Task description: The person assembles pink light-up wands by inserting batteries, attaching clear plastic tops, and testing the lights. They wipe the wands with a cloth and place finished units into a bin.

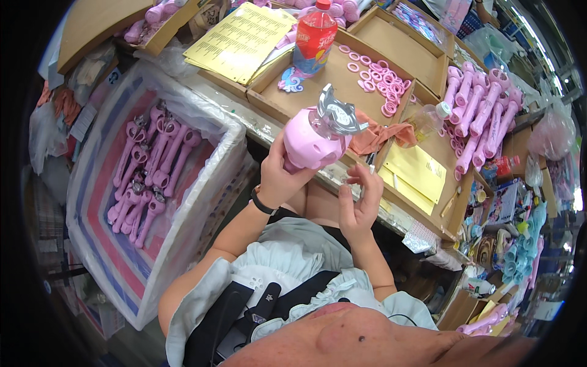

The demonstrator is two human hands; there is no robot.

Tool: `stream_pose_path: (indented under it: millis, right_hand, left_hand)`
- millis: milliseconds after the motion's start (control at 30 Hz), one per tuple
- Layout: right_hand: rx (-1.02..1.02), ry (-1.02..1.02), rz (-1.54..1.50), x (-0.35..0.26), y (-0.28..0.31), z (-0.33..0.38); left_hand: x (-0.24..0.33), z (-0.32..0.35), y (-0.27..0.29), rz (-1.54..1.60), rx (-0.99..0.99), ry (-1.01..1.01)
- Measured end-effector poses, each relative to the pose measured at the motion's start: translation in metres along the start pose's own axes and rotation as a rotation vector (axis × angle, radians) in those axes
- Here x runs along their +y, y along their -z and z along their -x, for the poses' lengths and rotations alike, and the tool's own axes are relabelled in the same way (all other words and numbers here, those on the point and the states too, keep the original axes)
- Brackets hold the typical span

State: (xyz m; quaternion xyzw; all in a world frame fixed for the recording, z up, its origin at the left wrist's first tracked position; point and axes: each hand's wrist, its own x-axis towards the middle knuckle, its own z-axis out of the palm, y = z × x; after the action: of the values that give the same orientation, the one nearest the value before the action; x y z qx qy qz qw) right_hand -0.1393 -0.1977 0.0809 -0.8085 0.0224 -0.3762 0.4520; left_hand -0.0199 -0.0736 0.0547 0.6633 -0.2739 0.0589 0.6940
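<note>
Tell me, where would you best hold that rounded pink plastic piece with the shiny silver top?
Probably by the bulging body of the pink piece, coming from the left and below, as the left hand does: that bulge suits a curved palm, while the pointed silver top juts out toward the upper right.

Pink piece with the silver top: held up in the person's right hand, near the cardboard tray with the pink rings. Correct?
Wrong hand: the head view shows the pink piece with the silver top in the left hand, not the right hand. It is held up near the cardboard tray with the pink rings.
</note>
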Motion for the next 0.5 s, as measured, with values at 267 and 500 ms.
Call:
stream_pose_path:
  millis: [267,500]
  right_hand:
    - [0.015,0.236,0.273,-0.015,-0.002,-0.014]
    - [-0.242,0.395,0.510,-0.022,0.025,-0.063]
  left_hand:
    - [0.001,0.006,0.001,-0.211,0.024,-0.123]
    - [0.012,0.003,0.001,-0.508,-0.124,-0.270]
